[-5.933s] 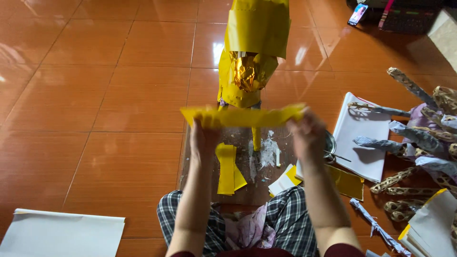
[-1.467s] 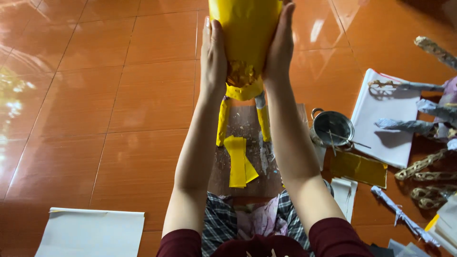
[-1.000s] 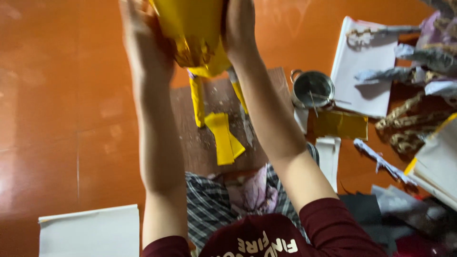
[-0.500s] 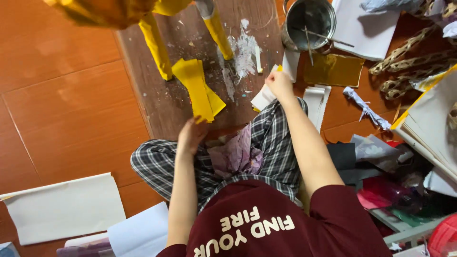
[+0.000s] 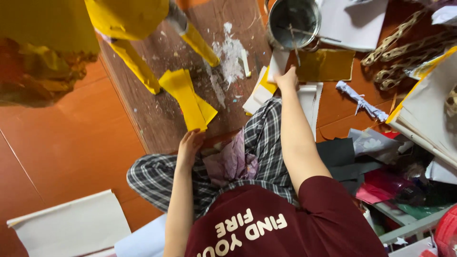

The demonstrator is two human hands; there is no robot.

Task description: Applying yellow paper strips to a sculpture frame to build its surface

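Both hands are now lying low on the wooden board (image 5: 157, 114), down from the yellow paper figure (image 5: 119, 19). Right hand (image 5: 288, 78), fingers curled, is pinching white paper strips (image 5: 259, 93) just below the metal pot (image 5: 293, 21). Left hand (image 5: 190, 145), fingers loosely bent and holding nothing, is touching the folded yellow paper (image 5: 188, 97) beyond its fingertips.

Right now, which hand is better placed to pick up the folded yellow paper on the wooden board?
Left. The left hand sits at the near edge of the wooden board, just below the folded yellow paper. The right hand is off to the side on white paper sheets by the metal pot.
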